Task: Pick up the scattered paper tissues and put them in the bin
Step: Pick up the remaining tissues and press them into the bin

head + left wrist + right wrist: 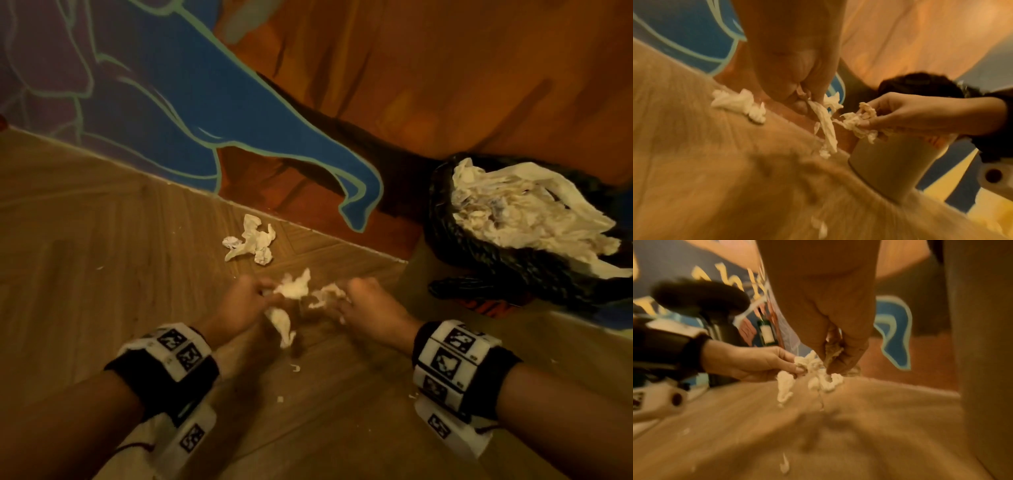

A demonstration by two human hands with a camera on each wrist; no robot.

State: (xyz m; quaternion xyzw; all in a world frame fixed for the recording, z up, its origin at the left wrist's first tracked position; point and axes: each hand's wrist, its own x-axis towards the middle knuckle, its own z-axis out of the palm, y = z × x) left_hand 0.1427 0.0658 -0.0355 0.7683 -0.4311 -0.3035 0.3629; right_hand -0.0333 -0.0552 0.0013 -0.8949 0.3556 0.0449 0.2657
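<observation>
Two walls painted blue and orange meet the wooden floor [102, 240], where the bin [479, 246], lined in black, stands heaped with paper. Nearby, the left hand [239, 305] pinches a torn tissue [291, 287]; the right hand [366, 308] curls round another shred [327, 293], possibly the same sheet. More crumpled tissues [251, 241] lie beyond.

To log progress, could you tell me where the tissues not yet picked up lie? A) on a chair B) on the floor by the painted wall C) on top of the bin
B: the loose tissues lie on the wooden floor beside the painted wall, beyond both hands.
</observation>
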